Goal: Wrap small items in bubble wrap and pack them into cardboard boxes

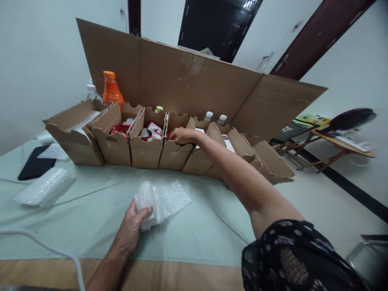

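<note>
– Which step is this?
– Reaching in, I'd judge: the right hand [184, 136] is at the mouth of the fourth box [174, 157] from the left. Its fingertips are hidden; I can't tell if they grip anything.
– And the left hand [132, 225]?
– Holding bubble wrap [163, 205] over the cloth [212, 238].
– Next move?
– It calls for lifting straight up past the box's rim; neighbours crowd both sides, cardboard [197, 83] stands behind. There's room in front.

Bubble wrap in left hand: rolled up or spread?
Partly rolled: the bubble wrap is bunched thick in the left hand, while a loose flap extends past it.
</note>
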Demonstrator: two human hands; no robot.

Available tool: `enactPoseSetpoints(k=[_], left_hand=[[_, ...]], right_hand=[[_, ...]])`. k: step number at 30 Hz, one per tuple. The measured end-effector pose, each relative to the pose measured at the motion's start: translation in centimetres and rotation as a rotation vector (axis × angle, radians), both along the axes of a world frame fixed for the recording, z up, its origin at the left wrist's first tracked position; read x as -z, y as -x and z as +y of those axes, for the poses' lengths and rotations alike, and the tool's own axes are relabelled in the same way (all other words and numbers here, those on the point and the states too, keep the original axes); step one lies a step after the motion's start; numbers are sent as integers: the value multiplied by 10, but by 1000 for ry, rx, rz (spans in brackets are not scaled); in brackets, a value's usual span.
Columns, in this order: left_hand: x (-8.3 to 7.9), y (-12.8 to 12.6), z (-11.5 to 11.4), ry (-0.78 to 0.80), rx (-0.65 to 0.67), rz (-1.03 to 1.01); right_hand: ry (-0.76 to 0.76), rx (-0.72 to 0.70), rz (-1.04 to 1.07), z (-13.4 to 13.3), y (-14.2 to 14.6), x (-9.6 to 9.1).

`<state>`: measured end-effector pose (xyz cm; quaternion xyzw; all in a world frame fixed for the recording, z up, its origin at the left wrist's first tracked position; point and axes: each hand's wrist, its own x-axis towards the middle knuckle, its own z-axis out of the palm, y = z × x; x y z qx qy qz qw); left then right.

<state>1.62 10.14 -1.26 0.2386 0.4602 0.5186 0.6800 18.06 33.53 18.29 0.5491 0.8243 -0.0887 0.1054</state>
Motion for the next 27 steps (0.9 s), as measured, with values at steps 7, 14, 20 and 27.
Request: enactPoseSetpoints(k=[7,14,20,27], left_hand=[[-6,-2,-2,19,-49,-30],[-15,1,-2,-29,-83,-211],[-13,6,-2,-47,-199,-171],[-4,5,2,43,-234,-155]], right_hand=[[-566,91,212,-51,-32,-39],[-911,-667,260,-195,-15,58],[-286,-755,418,-193,8,73],[-440,-211,-66,-17,62,-31]])
